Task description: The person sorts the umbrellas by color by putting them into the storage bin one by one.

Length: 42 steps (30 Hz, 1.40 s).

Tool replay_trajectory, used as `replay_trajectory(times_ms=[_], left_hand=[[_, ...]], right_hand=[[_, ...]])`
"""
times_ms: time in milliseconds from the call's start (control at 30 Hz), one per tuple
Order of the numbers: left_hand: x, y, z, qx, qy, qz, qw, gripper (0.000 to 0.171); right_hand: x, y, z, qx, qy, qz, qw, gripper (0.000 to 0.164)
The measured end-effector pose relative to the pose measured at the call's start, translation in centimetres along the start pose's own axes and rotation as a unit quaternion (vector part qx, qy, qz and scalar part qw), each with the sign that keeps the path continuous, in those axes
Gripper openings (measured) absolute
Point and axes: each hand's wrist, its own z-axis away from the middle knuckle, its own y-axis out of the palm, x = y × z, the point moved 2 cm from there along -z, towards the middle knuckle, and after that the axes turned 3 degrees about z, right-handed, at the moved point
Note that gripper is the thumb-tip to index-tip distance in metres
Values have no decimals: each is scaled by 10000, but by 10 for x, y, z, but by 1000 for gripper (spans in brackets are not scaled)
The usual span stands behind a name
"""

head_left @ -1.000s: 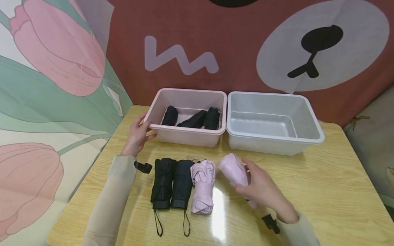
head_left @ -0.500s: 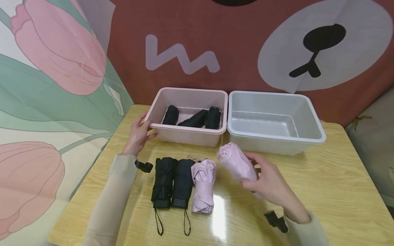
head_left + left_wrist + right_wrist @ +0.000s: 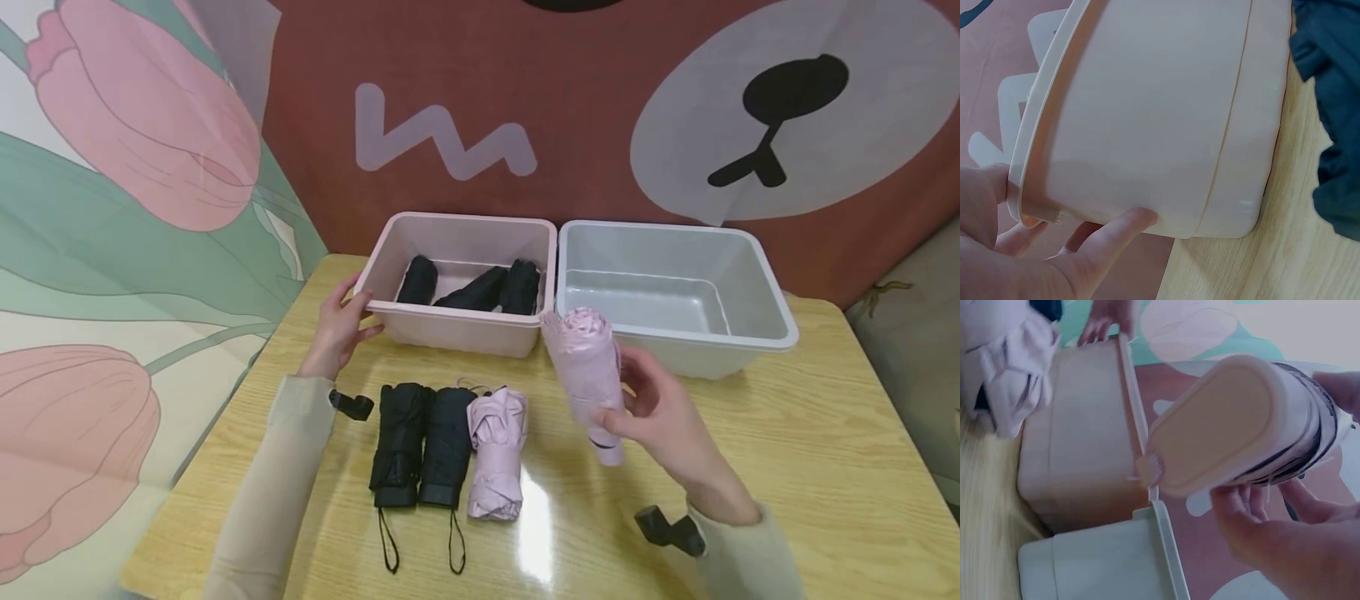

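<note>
In the head view my right hand [image 3: 667, 429] grips a pink folded umbrella [image 3: 583, 367], raised in front of the gap between two bins. The right wrist view shows its flat handle end [image 3: 1216, 431]. My left hand [image 3: 335, 333] holds the front left corner of the pink bin [image 3: 457, 331]; its thumb [image 3: 1125, 226] lies against the outer wall and other fingers go round the rim. Three dark rolled bundles, one of them [image 3: 417, 281] at the left, lie inside that bin. On the table are a second pink umbrella [image 3: 497, 467] and two black folded umbrellas, left [image 3: 397, 442] and right [image 3: 446, 446].
A pale grey bin [image 3: 645, 348] stands close against the pink bin's right side, with nothing seen inside. Both bins sit towards the back of the wooden table [image 3: 810, 467], before a printed cloth [image 3: 577, 108]. Wrist loops hang from the black umbrellas.
My right hand has lifted the pink umbrella up and towards the bins, turning it more upright. My left hand has stayed on the pink bin's corner.
</note>
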Motion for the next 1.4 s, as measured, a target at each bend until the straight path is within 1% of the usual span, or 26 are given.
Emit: replay_trajectory(times_ms=[67, 133, 300, 367, 467, 533, 633, 767, 833, 933, 967, 1067, 1133, 1233, 1300, 1400], left_hand=[[0, 0, 0, 0, 19, -10, 10000, 53], [0, 0, 0, 14, 26, -11, 10000, 53], [0, 0, -1, 9, 27, -12, 10000, 54], [0, 0, -1, 9, 27, -15, 10000, 54], [0, 0, -1, 9, 34, -11, 10000, 54], [0, 0, -1, 10, 36, -15, 10000, 54], [0, 0, -1, 9, 42, -27, 10000, 54], [0, -1, -2, 20, 32, -13, 10000, 54], [0, -1, -2, 21, 24, -5, 10000, 54], [0, -1, -2, 16, 10, -5, 10000, 53], [0, -2, -2, 16, -2, -6, 10000, 53], [0, -2, -1, 7, -32, -5, 10000, 53], [1, -2, -1, 10, -46, 16, 10000, 53], [1, -2, -1, 2, -52, 20, 10000, 53], [1, -2, -1, 10, -46, 27, 10000, 54], [1, -1, -2, 31, -24, 34, 10000, 54]], right_hand=[[2, -2, -2, 24, -82, -571, 9983, 64], [3, -4, -4, -3, -135, -971, 9952, 65], [7, -12, -9, -190, -106, -1563, 9875, 64], [7, -15, -12, -274, -152, -1881, 9817, 63], [7, -21, -16, -454, -251, -2390, 9696, 58], [7, -25, -20, -597, -256, -2586, 9638, 55], [7, -30, -26, -876, -93, -2857, 9543, 48], [5, -36, -33, -1221, 104, -3213, 9390, 40], [4, -38, -37, -1332, 172, -3270, 9354, 36], [1, -40, -43, -1418, 327, -3256, 9343, 32], [0, -41, -45, -1451, 382, -3293, 9322, 31], [-3, -42, -49, -1521, 568, -3270, 9310, 32], [-4, -43, -52, -1561, 696, -3254, 9300, 37], [-5, -43, -57, -1616, 912, -3028, 9348, 47], [-5, -43, -60, -1642, 1036, -2810, 9399, 54], [-5, -44, -64, -1714, 1145, -2542, 9449, 60]])
